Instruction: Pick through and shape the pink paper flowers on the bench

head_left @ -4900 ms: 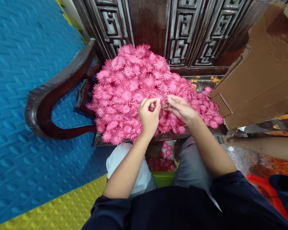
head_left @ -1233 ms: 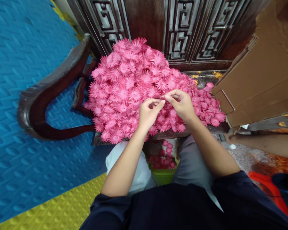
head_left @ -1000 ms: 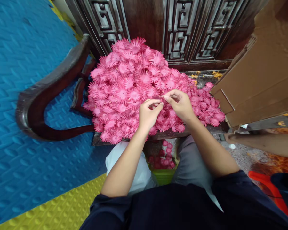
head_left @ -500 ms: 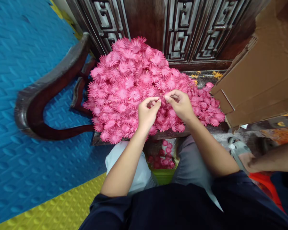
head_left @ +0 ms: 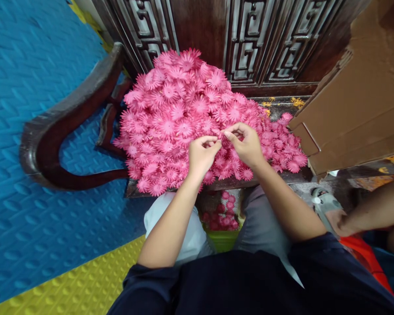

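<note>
In the head view, the only one, the left hand (head_left: 202, 156) and the right hand (head_left: 249, 144) meet near the centre of the frame. The left hand has its thumb and forefinger brought almost together, and between their tips it seems to pinch a small pink piece (head_left: 220, 136). The right hand keeps its thumb and forefinger near to each other at the other side of this piece — whether it grips or only touches, I cannot tell.

The piece lies in the narrow gap between the two hands, a little above the left fingertips and to the left of the right ones; both hands are about equally near. Its long axis cannot be read, because the heap of pink flowers (head_left: 177, 111) behind has the same colour. This heap fills the centre of the frame, just beyond the hands, on a dark wooden bench (head_left: 225, 183).
</note>
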